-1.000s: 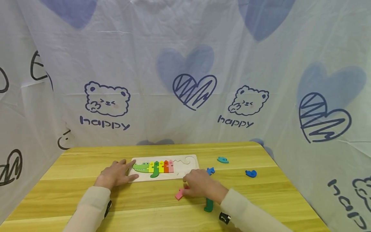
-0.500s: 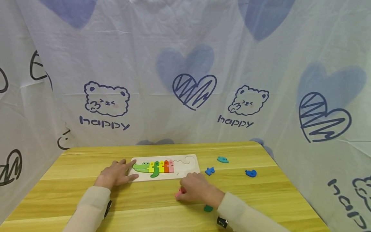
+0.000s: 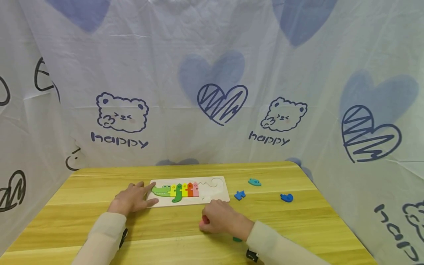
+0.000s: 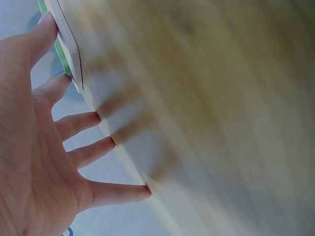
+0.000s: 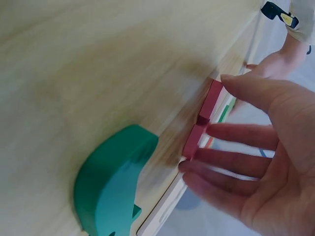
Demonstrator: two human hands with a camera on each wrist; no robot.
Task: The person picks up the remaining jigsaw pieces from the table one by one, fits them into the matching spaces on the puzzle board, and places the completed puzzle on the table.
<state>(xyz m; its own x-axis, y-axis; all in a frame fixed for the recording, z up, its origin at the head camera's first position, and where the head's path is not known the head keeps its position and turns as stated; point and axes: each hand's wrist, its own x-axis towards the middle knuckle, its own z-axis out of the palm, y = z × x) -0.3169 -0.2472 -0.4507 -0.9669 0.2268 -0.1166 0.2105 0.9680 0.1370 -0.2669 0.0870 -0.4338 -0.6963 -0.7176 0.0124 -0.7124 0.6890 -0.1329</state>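
Note:
A wooden crocodile puzzle board (image 3: 212, 189) lies flat, its green head, yellow, green, red and pink pieces sitting in the left part. My left hand (image 3: 129, 200) rests at the board's left end, fingers spread; its thumb (image 4: 42, 37) touches the board's edge and the other fingertips meet the table. In front of the board, my right hand (image 3: 223, 218) pinches a loose pink puzzle piece (image 5: 204, 118) at the table, thumb at one end and fingers at the other. The hand hides most of that piece in the head view. A green leg piece (image 5: 115, 182) lies beside this hand.
Right of the board lie a blue piece (image 3: 240, 195), a teal piece (image 3: 254, 182) and a dark blue curled piece (image 3: 286, 198). Printed cloth (image 3: 172, 129) hangs behind the wooden table (image 3: 159, 246) and along its sides.
My right hand has shifted slightly left and nearer to me, its fingers now closed round the pink piece. The blue piece is uncovered; the green leg is mostly hidden. My left hand stays put.

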